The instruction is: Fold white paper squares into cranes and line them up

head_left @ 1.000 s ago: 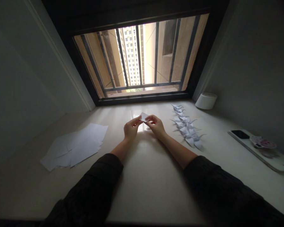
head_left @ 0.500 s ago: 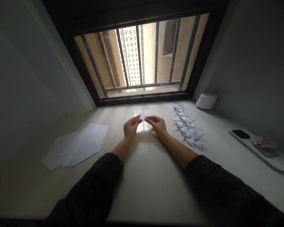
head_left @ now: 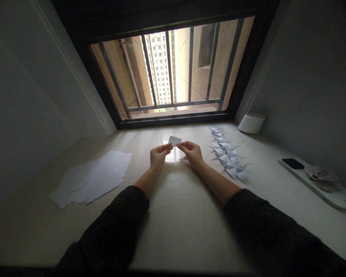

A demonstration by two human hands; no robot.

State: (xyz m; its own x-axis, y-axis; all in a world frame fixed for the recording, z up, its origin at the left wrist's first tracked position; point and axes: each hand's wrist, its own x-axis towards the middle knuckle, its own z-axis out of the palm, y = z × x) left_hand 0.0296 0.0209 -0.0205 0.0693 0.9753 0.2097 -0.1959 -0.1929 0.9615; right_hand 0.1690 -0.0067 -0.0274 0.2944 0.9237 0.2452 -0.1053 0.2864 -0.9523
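Observation:
A small folded piece of white paper point(head_left: 175, 140) is held up over the middle of the pale surface, in front of the window. My left hand point(head_left: 159, 156) pinches its lower left corner between thumb and fingers. At the lower right corner, my right hand point(head_left: 192, 153) grips the same paper, also in a pinch. The fingertips of the two hands are close together, and the paper's flat face rises above them. How many layers the fold has is too small to tell.
To the left lies a spread pile of white paper sheets point(head_left: 100, 177). Folded paper cranes point(head_left: 226, 152) stand in rows right of my hands. A white cup-like object point(head_left: 251, 123) is by the right wall, and a phone point(head_left: 320, 184) with a round grip lies further right.
The folded paper has tipped up, so more of its face shows above my fingers. My left hand's fingers have shifted slightly downward; the right hand has hardly moved.

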